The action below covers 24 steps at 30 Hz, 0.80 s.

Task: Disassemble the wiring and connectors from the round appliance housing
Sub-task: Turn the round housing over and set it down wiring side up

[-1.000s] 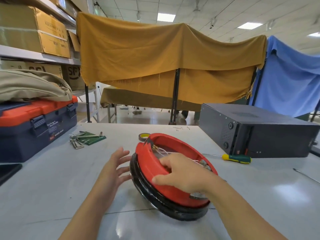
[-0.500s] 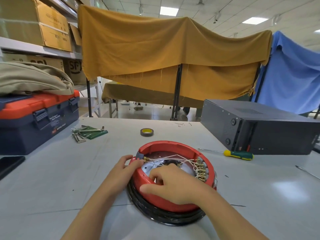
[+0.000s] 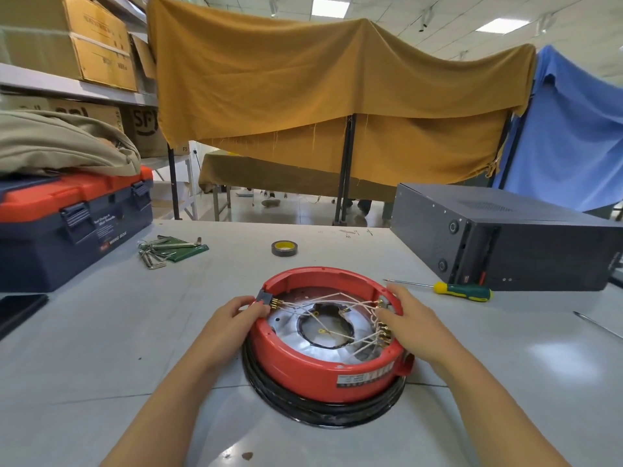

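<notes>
A round red housing with a black base ring lies flat on the grey table, open side up. Inside it, white wires cross a silver metal plate with a central hole and run to brass terminals. My left hand holds the housing's left rim, fingers by a dark connector block. My right hand grips the right rim, its fingertips at the brass connectors.
A green-and-yellow screwdriver lies right of the housing, before a black metal box. A tape roll and hex keys on a green pouch lie behind. A blue-and-orange toolbox stands left.
The housing was tilted on edge under my right hand; it now lies flat. My left hand took the left rim and my right hand shifted from the middle to the right rim.
</notes>
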Motion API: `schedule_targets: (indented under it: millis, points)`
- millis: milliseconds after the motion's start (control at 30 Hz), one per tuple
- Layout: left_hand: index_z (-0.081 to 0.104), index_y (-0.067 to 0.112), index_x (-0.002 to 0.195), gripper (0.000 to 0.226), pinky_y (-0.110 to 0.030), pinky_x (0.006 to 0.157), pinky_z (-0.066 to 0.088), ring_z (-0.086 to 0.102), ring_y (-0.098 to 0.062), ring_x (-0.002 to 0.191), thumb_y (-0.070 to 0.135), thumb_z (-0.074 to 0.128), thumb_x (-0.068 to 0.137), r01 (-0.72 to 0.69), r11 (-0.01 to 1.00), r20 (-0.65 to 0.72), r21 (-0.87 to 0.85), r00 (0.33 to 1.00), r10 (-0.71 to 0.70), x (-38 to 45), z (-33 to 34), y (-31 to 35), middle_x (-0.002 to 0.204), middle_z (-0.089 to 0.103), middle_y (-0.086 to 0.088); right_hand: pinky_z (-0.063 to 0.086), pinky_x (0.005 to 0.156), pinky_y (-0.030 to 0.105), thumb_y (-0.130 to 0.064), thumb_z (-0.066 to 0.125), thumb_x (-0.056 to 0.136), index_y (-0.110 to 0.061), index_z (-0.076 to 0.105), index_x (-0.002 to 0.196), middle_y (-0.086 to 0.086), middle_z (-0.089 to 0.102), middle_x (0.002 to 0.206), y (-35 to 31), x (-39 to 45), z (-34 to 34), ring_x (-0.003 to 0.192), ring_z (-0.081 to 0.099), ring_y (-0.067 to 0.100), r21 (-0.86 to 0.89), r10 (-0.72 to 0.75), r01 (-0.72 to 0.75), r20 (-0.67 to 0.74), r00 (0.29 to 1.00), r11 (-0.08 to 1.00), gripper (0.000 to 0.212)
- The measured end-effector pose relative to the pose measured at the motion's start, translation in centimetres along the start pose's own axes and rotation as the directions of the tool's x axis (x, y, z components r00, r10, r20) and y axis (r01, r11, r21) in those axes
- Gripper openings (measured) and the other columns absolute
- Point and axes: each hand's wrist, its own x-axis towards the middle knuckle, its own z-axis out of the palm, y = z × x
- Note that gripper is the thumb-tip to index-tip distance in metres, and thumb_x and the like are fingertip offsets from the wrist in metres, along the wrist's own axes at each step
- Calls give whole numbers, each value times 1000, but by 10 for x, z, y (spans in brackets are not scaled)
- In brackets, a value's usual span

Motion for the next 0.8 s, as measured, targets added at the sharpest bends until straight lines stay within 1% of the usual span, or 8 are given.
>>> schedule_targets:
  millis: [100,167,333,400,467,533,667,800]
  points:
    - [63,25,102,37,-25,75,43,59,-9,94,43,63,70,6,999,-26,43,1000,-4,4,1,-3,99,66,4,43,71,27,-24,50,95,-33,47,123,-10,55,91,6,4,3,85,56,14,82,-13,13,-5,1000,997,29]
    - [64,20,102,24,-23,71,41,59,-12,96,34,62,83,-1,998,-63,58,998,5,7,1,-5,101,65,2,44,68,26,-24,51,95,-36,46,114,-14,55,86,6,7,4,81,57,11,93,-22,24,-16,1000,995,22]
    - [58,26,114,26,-36,96,45,59,-15,103,26,61,88,-56,997,-88,48,994,60,11,6,-8,113,62,4,51,82,36,-33,51,95,-29,54,110,-14,56,90,7,14,5,87,62,15,179,11,-5,-31,999,984,15]
    - [55,32,119,33,-36,98,44,57,-13,109,21,60,89,-114,993,-77,20,990,115,11,8,-8,118,59,7,52,86,41,-35,49,96,-29,59,100,-10,62,91,10,19,3,84,63,15,288,45,-28,-53,998,957,12]
    - [56,35,120,37,-34,99,43,54,-10,114,14,58,89,-168,986,-71,-6,983,167,13,8,-7,123,57,9,50,92,41,-33,46,98,-27,63,98,-3,66,104,16,28,0,96,63,18,343,73,-37,-92,993,939,18]
    - [59,37,116,40,-28,92,45,57,-7,110,7,53,90,-203,976,-61,-77,978,198,14,10,-8,120,60,11,44,98,38,-26,43,100,-19,65,110,3,64,119,27,40,-3,110,57,20,247,67,-33,-131,989,968,25]
    - [70,31,100,45,-28,85,46,63,-13,102,-4,46,87,-255,957,-81,-142,966,245,18,17,-10,104,70,9,36,104,31,-9,42,98,-11,56,130,7,54,138,55,74,-11,126,48,24,-158,-5,-9,-87,996,987,35]
    - [75,27,91,43,-39,99,44,61,-15,108,-3,45,87,-242,957,-101,-161,968,228,24,22,-15,110,69,8,28,109,35,-4,41,94,-16,38,144,6,38,149,76,108,-18,134,35,30,-569,-9,18,18,1000,822,51]
